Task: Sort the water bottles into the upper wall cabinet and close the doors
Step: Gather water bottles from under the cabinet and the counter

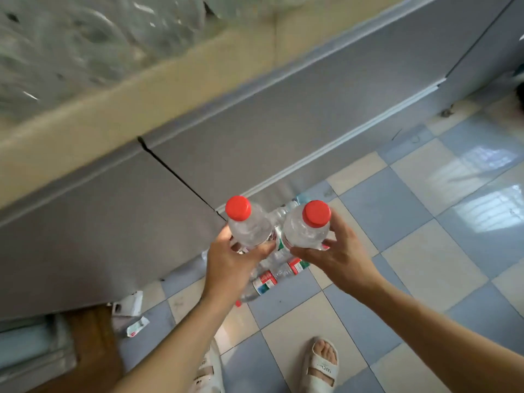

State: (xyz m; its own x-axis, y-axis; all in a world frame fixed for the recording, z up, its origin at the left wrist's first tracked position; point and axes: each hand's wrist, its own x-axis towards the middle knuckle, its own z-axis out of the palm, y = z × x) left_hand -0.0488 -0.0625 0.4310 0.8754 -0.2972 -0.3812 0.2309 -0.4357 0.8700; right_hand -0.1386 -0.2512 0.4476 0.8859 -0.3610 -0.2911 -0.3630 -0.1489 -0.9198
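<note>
A grey cabinet (175, 177) stood over the tiled floor (425, 222). The left hand (229, 259) gripped one bottle (246, 222), the right hand (337, 251) another bottle (307, 228), both upright, side by side above spare bottles (278, 275) lying on the tiles.

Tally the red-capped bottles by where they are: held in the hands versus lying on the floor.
Held upright: 2, the left-hand bottle in the left hand and the right-hand bottle in the right hand.
Floor bottles: at least 2; pile partly hidden.
Total: at least 4.
</note>
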